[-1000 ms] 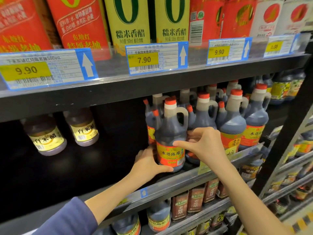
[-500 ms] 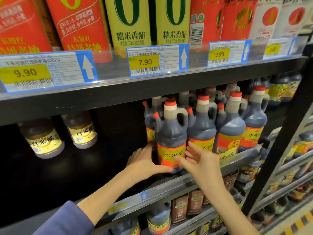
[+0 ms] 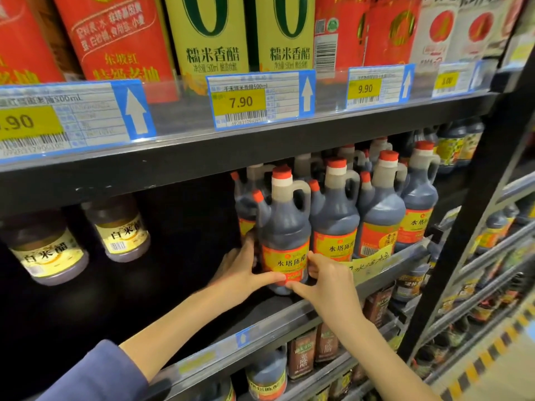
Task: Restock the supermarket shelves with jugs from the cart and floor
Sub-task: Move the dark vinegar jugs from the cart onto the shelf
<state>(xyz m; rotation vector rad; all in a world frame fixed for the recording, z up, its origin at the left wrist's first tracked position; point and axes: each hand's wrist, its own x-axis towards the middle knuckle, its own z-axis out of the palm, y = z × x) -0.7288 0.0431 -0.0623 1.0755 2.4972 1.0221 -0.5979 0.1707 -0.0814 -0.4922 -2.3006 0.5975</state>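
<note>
A dark vinegar jug (image 3: 285, 227) with a red cap and a red-and-yellow label stands upright at the front of the middle shelf (image 3: 307, 309). My left hand (image 3: 243, 263) grips its lower left side, thumb across the label's bottom edge. My right hand (image 3: 325, 277) holds its lower right side, thumb under the label and fingers against the jug. Several matching jugs (image 3: 382, 209) stand in rows to its right and behind it.
Two pale vinegar bottles (image 3: 49, 250) stand at the far left of the same shelf, with a dark gap between them and the jugs. The upper shelf (image 3: 260, 146) carries price tags and tall cartons. A black upright post (image 3: 474, 215) rises on the right; lower shelves hold more bottles.
My right hand dropped from the neighbouring jug's label to the front jug's lower right side. My left hand stayed on the jug's left side. The camera drifted slightly left.
</note>
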